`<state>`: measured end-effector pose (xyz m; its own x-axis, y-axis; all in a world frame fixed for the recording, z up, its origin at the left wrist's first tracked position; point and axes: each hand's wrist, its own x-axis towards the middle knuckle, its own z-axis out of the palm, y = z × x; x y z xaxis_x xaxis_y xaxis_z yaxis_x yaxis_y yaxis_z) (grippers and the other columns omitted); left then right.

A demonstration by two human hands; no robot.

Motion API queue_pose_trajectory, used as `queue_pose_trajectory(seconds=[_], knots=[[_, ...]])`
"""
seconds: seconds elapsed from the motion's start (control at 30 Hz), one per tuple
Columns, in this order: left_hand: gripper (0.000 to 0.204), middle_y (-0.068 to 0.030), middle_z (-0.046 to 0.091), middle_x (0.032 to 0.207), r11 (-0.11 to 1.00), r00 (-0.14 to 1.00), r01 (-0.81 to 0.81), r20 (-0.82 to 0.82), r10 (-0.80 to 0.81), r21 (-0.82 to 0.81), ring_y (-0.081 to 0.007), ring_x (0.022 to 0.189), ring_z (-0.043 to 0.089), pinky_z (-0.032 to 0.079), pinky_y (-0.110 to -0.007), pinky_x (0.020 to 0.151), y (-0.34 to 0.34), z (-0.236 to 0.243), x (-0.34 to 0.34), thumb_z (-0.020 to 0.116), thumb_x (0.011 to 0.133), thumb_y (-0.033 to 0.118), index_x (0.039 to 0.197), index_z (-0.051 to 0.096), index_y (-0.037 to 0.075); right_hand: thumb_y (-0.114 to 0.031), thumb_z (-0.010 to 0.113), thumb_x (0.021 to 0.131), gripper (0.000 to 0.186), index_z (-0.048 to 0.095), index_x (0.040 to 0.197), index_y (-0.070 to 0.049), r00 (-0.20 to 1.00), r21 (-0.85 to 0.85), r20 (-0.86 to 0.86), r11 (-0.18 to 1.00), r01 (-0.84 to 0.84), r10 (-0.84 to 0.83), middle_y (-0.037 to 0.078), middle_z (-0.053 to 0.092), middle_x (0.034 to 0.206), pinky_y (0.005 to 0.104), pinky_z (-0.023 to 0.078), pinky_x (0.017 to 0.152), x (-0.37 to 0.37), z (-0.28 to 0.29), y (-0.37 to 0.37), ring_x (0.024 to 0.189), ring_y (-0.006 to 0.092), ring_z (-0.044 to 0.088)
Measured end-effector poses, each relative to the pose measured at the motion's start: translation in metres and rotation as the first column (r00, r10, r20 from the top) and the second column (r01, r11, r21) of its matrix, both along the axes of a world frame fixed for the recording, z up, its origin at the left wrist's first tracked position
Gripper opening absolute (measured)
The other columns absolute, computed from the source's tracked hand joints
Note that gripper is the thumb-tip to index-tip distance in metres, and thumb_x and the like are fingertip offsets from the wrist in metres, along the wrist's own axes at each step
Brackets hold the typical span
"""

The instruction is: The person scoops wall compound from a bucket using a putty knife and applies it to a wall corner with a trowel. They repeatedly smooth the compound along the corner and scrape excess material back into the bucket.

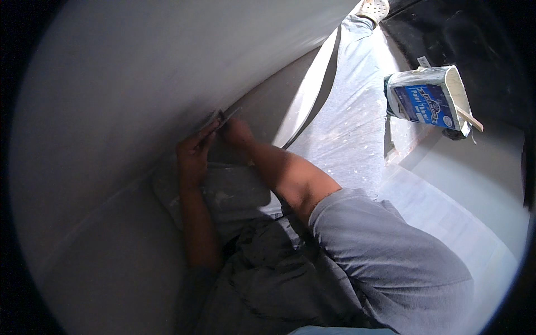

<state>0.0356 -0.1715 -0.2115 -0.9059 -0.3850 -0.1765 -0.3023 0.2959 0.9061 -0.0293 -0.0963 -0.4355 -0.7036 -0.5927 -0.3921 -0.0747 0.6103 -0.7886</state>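
Observation:
Close to the curved grey wall (128, 72), my two hands meet in shadow. My right hand (237, 134) is closed, and a thin, flat, blade-like tool (231, 115) shows at its fingers. Just left of it, my left hand (194, 149) has its fingers drawn together, with the tips at the tool's lower end. Whatever the left fingers grip is too dark and small to name. Both forearms reach in from below, the right one partly in bright light.
A cut-open can (427, 100) with a blue label stands at the right, a wooden stick (470, 119) poking from its mouth. My outstretched leg (352, 111) in paint-spotted grey trousers ends in a perforated shoe (375, 9). Dark sheeting (480, 50) lies at the upper right.

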Motion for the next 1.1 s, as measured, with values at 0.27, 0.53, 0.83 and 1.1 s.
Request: queue_pose_trajectory(seconds=[0.27,0.53,0.83,1.1], knots=[[0.026,-0.0107,0.071,0.121,0.998,0.996,-0.032,0.078,0.036,-0.053,-0.0164,0.114,0.064,0.043,-0.03,0.104,0.0,-0.003,0.009,0.061,0.097,0.005,0.121,0.07,0.005,-0.02,0.062,0.083,0.032,0.073,0.108,-0.003,0.955,0.579,-0.244,0.766,0.281,-0.166,0.017,0.072,0.112,0.0427,0.053,0.093,-0.205,0.039,0.177,0.108,0.0337,0.068],[0.026,-0.0103,0.07,0.122,1.0,0.983,0.001,0.186,0.004,-0.028,-0.0178,0.116,0.063,0.043,-0.032,0.106,0.0,-0.002,0.005,0.059,0.098,0.005,0.121,0.07,0.002,-0.014,0.058,0.082,0.041,0.067,0.122,-0.013,0.696,0.285,-0.481,0.655,0.7,-0.534,0.017,0.069,0.118,0.0437,0.052,0.094,-0.309,0.052,0.219,0.111,0.035,0.065],[0.026,-0.0106,0.071,0.121,0.993,0.978,0.045,0.207,-0.021,-0.111,-0.0177,0.113,0.064,0.046,-0.032,0.103,0.005,0.005,0.006,0.062,0.097,0.007,0.121,0.07,0.003,-0.014,0.058,0.082,0.046,0.065,0.128,-0.013,0.764,0.262,-0.468,0.756,0.6,-0.445,0.018,0.07,0.113,0.0435,0.052,0.095,-0.304,0.048,0.2,0.11,0.0354,0.065],[0.023,-0.0047,0.073,0.103,0.991,0.981,-0.07,0.175,0.09,-0.114,-0.0119,0.092,0.063,0.049,-0.03,0.09,-0.014,-0.019,0.014,0.07,0.094,0.015,0.111,0.073,0.0,-0.015,0.058,0.081,0.036,0.069,0.113,-0.004,0.76,0.108,-0.405,0.799,0.591,-0.508,0.027,0.069,0.104,0.0484,0.053,0.089,-0.23,0.042,0.149,0.102,0.0433,0.066]])
